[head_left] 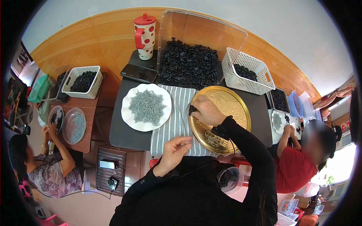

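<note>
My right hand (207,110) is over the left part of a round gold tray (241,113), fingers curled in around a few small black plastic pieces (192,109). Above the striped cloth (171,132), near its front edge, my left hand (175,152) is closed with thumb and fingertips together. Whatever it may pinch is too small to make out. A white scalloped plate (128,119) lies left of the cloth, heaped with small grey-blue pin-like parts (146,107). At the lower side of the gold tray sits a small cluster of gold-coloured pieces (215,140).
Behind the cloth, a clear bin (245,35) leans over a heap of black links (188,62). A white basket (250,84), a phone (138,73) and a dotted tumbler (145,37) stand around it. Co-workers sit at left (49,169) and right (298,169).
</note>
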Available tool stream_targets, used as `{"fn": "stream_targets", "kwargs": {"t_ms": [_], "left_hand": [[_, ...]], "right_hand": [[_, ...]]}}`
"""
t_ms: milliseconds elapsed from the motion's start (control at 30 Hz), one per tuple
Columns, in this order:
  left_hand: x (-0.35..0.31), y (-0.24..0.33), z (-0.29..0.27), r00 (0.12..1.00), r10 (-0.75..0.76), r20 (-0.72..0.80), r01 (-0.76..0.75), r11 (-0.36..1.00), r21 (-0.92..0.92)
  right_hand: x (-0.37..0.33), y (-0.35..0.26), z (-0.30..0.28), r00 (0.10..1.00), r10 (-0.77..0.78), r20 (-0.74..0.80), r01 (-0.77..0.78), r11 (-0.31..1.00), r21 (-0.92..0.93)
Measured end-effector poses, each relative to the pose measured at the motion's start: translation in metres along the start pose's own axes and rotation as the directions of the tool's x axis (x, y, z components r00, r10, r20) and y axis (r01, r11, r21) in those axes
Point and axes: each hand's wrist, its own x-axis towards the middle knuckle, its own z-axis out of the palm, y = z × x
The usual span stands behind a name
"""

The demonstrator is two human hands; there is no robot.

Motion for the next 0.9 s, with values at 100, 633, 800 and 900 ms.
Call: {"fn": "stream_targets", "kwargs": {"t_ms": [100,633,800,900], "left_hand": [[-0.001,-0.002,-0.002,1.000,-0.017,0.006,0.017,1.000,-0.006],[0.000,-0.003,-0.003,1.000,0.016,-0.012,-0.015,0.999,0.028],[-0.003,-0.003,0.000,1.000,0.018,-0.013,-0.017,0.998,0.055],[-0.006,-0.001,0.001,1.000,0.020,-0.021,-0.019,0.997,0.072]], "right_hand": [[-0.012,-0.017,-0.001,0.988,-0.126,0.087,0.127,0.992,-0.005],[-0.066,-0.021,-0.032,0.998,0.008,0.070,-0.014,0.997,0.077],[-0.058,-0.028,-0.022,0.997,0.009,0.077,-0.013,0.999,0.046],[-0.049,-0.028,-0.022,0.996,0.071,0.058,-0.066,0.994,-0.092]]}}
